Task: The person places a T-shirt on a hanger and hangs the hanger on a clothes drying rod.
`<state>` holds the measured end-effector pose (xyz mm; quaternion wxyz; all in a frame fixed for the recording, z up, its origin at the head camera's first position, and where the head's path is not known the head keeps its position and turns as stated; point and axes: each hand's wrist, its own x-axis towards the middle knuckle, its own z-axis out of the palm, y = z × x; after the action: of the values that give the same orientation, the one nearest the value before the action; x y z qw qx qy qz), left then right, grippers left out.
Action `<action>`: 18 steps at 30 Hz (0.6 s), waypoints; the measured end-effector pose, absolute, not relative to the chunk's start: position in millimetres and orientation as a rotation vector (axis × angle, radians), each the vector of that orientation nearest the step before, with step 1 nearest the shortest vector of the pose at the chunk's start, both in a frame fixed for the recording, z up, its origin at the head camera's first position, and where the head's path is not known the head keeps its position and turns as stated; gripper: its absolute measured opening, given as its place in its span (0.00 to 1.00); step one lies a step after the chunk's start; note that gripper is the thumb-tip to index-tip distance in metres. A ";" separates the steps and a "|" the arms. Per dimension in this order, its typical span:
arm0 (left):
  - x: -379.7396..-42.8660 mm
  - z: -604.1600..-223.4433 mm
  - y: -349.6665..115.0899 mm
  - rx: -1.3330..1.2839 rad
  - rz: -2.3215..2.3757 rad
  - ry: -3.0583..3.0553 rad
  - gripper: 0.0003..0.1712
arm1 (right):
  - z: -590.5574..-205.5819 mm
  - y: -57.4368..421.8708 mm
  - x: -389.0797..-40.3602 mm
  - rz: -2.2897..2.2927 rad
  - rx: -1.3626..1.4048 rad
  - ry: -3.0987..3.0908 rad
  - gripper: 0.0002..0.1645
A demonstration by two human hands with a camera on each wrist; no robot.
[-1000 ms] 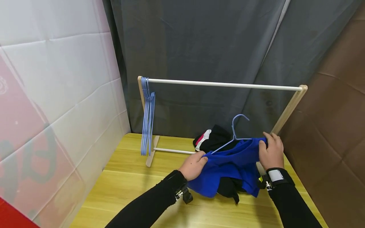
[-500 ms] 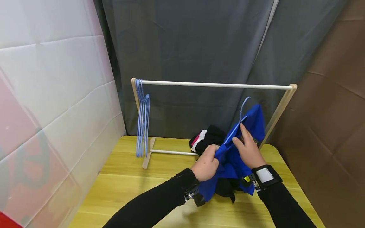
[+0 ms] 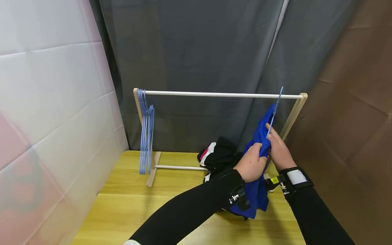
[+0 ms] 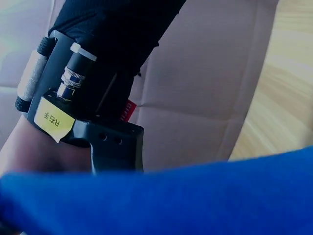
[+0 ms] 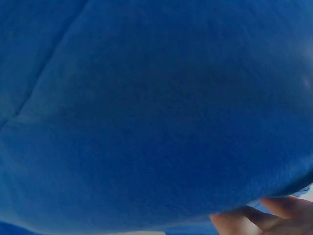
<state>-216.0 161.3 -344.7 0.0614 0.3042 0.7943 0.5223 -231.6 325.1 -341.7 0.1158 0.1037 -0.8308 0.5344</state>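
Blue soft-cloth garment [image 3: 259, 133]: above the yellow wooden table [image 3: 122, 194], turned more edge-on since half a second ago.
Light-blue thin hanger [image 3: 276, 106]: at the garment's edge, hook [image 3: 280, 91] risen to overlap the white rail [image 3: 199, 93] in view; fitting seems unfinished.
Left hand [image 3: 251, 164]: fingers curled, gripping the cloth.
Right hand [image 3: 279, 149]: touches garment and hanger; whether gripping, I cannot tell.

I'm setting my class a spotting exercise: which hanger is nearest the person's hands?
The single hanger with the blue garment, by the right hand; the other hangers hang bunched at the left end of the white rail.
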 end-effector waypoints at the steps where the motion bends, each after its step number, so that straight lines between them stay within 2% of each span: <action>1: -217.7 -342.2 168.9 0.915 1.552 2.404 0.21 | -339.5 331.8 -232.9 1.533 0.282 -2.447 0.33; 7: -227.6 -345.0 196.5 0.915 1.417 2.411 0.33 | -339.9 357.6 -239.3 1.303 0.125 -2.602 0.35; 16: -230.7 -359.8 206.8 1.072 1.292 2.386 0.27 | -348.0 374.5 -231.2 1.373 0.003 -2.696 0.37; 18: -229.5 -362.3 207.0 1.080 1.266 2.407 0.30 | -348.9 376.1 -228.6 1.368 -0.018 -2.699 0.38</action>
<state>-229.5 207.0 -362.3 0.1074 0.3669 0.8178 0.4302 -228.6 376.1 -348.9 0.0577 -0.0059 -0.8905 0.4513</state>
